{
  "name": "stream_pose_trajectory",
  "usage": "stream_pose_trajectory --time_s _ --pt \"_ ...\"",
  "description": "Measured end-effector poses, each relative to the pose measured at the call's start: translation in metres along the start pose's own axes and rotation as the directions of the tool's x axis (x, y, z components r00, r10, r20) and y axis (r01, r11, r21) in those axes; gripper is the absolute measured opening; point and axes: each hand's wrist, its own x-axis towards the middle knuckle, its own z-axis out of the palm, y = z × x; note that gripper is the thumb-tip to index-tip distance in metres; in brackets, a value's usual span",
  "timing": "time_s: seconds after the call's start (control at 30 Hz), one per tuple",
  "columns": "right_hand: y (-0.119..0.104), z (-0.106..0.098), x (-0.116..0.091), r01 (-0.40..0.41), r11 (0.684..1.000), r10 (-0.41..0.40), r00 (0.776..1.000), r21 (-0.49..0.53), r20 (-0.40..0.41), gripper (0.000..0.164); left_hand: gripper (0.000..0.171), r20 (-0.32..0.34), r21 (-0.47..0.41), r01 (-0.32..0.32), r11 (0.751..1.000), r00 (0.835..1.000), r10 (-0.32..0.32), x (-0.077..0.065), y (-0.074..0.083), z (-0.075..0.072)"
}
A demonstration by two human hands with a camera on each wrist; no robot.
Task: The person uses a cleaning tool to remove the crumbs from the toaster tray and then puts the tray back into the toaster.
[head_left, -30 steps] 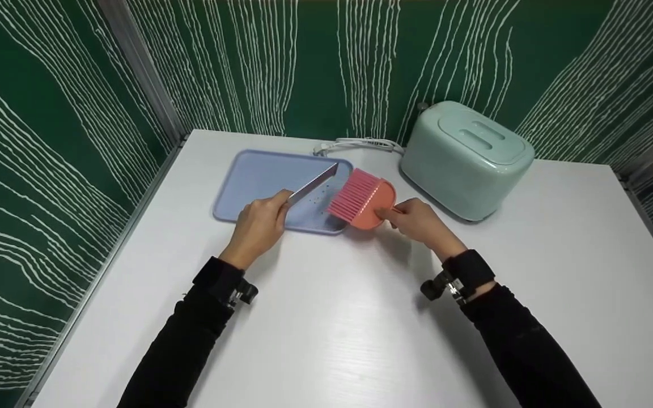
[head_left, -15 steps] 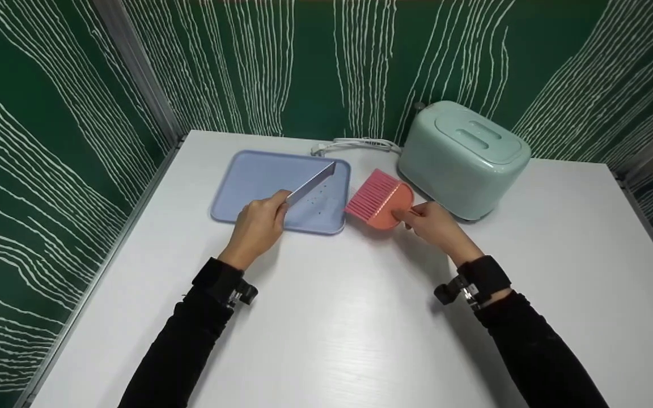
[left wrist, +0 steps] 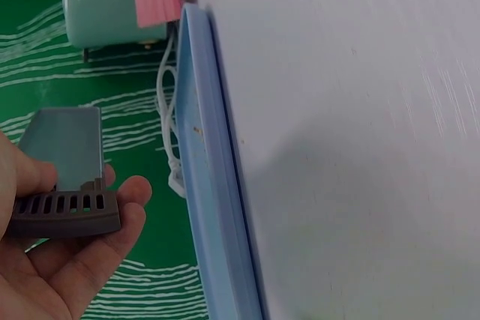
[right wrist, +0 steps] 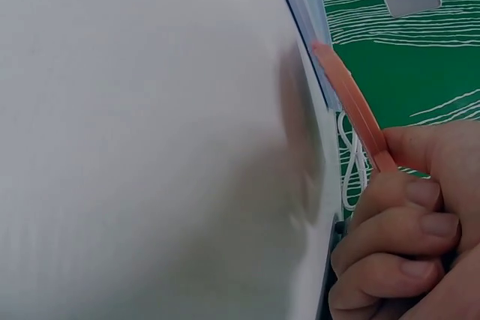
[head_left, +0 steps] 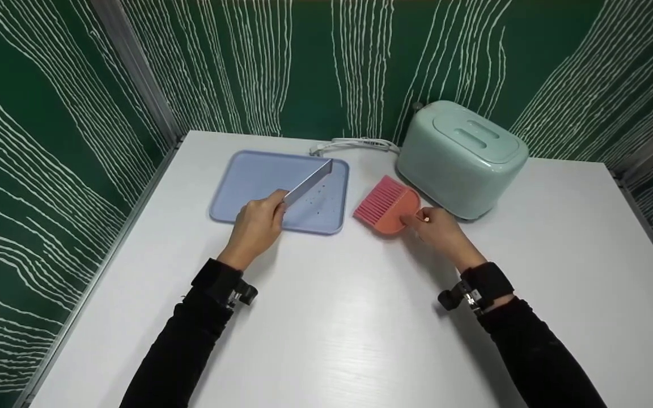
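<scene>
My left hand (head_left: 257, 226) grips a flat grey toaster crumb tray (head_left: 310, 182), tilted up over the right part of a light blue tray (head_left: 258, 175). In the left wrist view its dark slotted end (left wrist: 64, 213) lies between my thumb and fingers. Small dark crumbs (head_left: 319, 198) are scattered on the blue tray. My right hand (head_left: 441, 233) pinches the short handle of a wide orange brush (head_left: 403, 212) with pink bristles (head_left: 380, 201). The brush is held just to the right of the blue tray, raised above the white table in the right wrist view.
A mint-green toaster (head_left: 457, 164) stands at the back right, close behind my right hand. Its white cord and plug (head_left: 360, 143) lie along the rear table edge. Green walls with white lines enclose the back and sides of the white table (head_left: 326, 317).
My right hand has drawn the brush to the right, away from over the blue tray, and turned it slightly. The left hand with the crumb tray has stayed nearly in place.
</scene>
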Motion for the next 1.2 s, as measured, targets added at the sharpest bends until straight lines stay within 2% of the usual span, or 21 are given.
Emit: stream_pose_trajectory --time_s 0.2,0.53,0.8,1.0,1.2 --pt "0.004 0.004 0.001 0.002 1.000 -0.002 1.000 0.004 -0.013 0.040 0.022 -0.013 -0.018 -0.006 1.000 1.000 0.006 0.000 0.001 0.001" --pt "0.005 0.011 0.001 0.007 0.995 -0.010 1.000 -0.103 -0.021 0.034 0.023 0.003 -0.038 -0.016 0.999 1.000 0.016 -0.001 -0.001 0.002" --pt "0.007 0.014 0.001 -0.018 0.992 0.021 1.000 -0.128 0.016 0.042 0.021 -0.013 -0.076 0.005 0.997 1.000 -0.006 0.001 0.000 0.002" --pt "0.008 0.016 0.001 -0.029 0.989 0.034 0.999 -0.148 0.034 0.050 0.020 -0.016 -0.138 0.024 0.990 1.000 -0.027 0.003 0.000 0.004" --pt "0.007 0.016 0.000 -0.001 0.969 0.002 1.000 -0.249 0.003 0.053 0.016 0.000 -0.249 0.089 0.965 0.996 -0.092 0.005 0.001 0.005"
